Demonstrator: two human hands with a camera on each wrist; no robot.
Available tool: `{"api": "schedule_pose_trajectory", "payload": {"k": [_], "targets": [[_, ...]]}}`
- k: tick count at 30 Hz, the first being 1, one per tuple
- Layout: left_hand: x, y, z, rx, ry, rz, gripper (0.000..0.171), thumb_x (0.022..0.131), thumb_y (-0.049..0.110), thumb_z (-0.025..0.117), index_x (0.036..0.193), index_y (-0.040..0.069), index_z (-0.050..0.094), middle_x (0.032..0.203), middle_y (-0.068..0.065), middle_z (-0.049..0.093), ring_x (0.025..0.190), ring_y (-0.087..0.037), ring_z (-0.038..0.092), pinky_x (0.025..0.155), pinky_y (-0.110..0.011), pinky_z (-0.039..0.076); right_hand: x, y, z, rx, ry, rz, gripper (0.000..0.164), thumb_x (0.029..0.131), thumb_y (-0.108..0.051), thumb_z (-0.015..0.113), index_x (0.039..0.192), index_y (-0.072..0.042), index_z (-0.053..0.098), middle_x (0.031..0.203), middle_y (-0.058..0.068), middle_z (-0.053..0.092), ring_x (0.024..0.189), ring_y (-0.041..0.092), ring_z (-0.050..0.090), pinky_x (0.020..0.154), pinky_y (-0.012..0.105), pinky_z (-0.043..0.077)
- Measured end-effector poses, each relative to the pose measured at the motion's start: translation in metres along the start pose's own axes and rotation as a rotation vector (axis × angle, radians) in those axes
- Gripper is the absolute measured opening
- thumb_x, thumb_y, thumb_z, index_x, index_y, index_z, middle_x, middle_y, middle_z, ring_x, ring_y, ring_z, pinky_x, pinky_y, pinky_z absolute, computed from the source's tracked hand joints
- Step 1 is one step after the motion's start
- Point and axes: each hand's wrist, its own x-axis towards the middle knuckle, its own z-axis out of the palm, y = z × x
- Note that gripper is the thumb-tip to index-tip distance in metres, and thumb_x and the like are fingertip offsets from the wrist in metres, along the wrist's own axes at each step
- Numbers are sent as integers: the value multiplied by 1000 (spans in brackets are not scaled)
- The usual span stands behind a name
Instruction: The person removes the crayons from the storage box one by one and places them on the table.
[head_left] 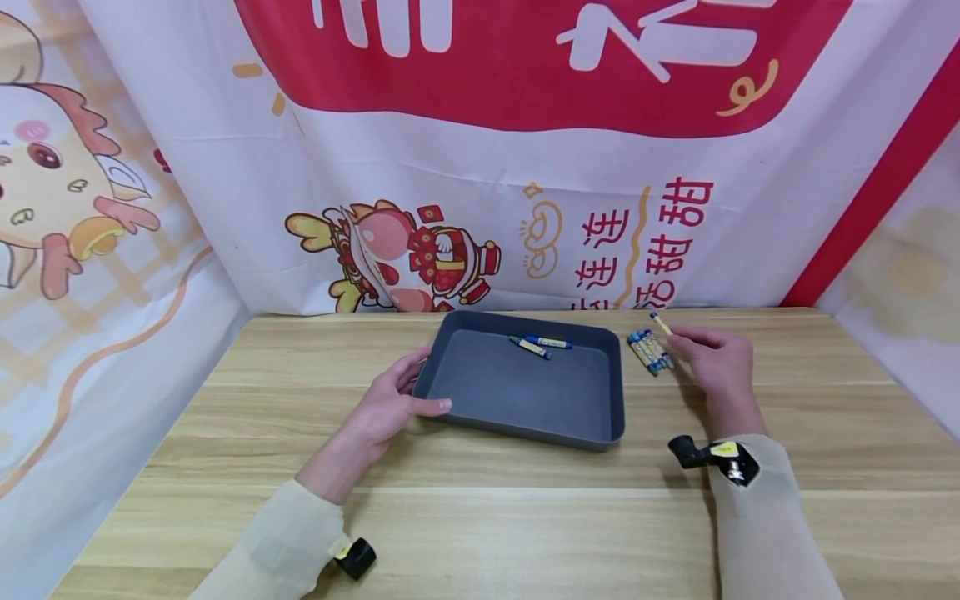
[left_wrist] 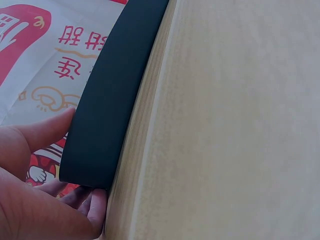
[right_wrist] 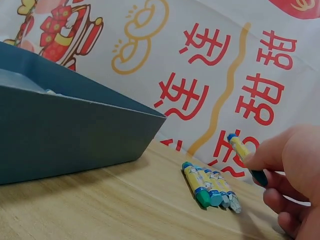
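Note:
A dark grey rectangular tray (head_left: 517,392) sits on the table, with two crayons (head_left: 531,347) lying inside near its back wall. My left hand (head_left: 386,404) grips the tray's left end, thumb over the front corner and fingers along the outer wall. To the right of the tray, my right hand (head_left: 712,358) pinches a yellow-wrapped crayon (right_wrist: 239,146) with a dark blue end between thumb and fingers, above the table. Just below it, several crayons (right_wrist: 210,186) with green, blue and grey tips lie side by side in a row.
The pale wooden table (head_left: 480,533) reaches back to a white and red printed cloth (head_left: 465,150) hanging behind it. Another printed cloth (head_left: 90,208) hangs along the left side. Each sleeve carries a black wrist camera, such as the right one (head_left: 712,454).

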Motion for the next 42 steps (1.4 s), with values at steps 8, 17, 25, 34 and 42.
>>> {"api": "schedule_pose_trajectory", "payload": {"k": [8, 17, 25, 34, 42], "targets": [[0, 0, 0, 1, 0, -4, 90, 89, 5, 83, 164, 28, 39, 172, -7, 38, 155, -33, 37, 133, -54, 27, 2, 5, 2, -105, 45, -8, 41, 101, -34, 72, 139, -21, 71, 145, 7, 66, 128, 19, 53, 92, 27, 40], [0, 0, -1, 2, 2, -5, 90, 89, 5, 83, 164, 27, 39, 172, -8, 37, 155, -33, 37, 133, -54, 27, 3, 7, 6, -189, 75, -57, 39, 101, -31, 71, 136, -14, 73, 145, 16, 68, 139, 30, 55, 99, 34, 42], [1, -1, -1, 5, 3, -5, 89, 90, 7, 83, 164, 28, 39, 172, -7, 37, 155, -33, 37, 133, -55, 27, 2, 8, 7, -231, 74, -63, 39, 103, -31, 69, 137, -11, 72, 146, 17, 66, 145, 35, 52, 116, 49, 41], [1, 0, -1, 4, 0, -2, 88, 90, 7, 83, 164, 28, 39, 171, -7, 38, 154, -33, 38, 132, -55, 28, 2, 7, 6, -237, 65, -56, 40, 104, -33, 68, 138, -12, 71, 148, 17, 65, 146, 36, 51, 116, 50, 41], [1, -1, -1, 0, -2, -1, 89, 89, 7, 84, 164, 28, 39, 171, -7, 38, 153, -33, 38, 132, -54, 29, 2, 5, 5, -180, 47, -22, 43, 104, -35, 67, 142, -14, 68, 152, 15, 62, 143, 33, 51, 114, 46, 43]]}}
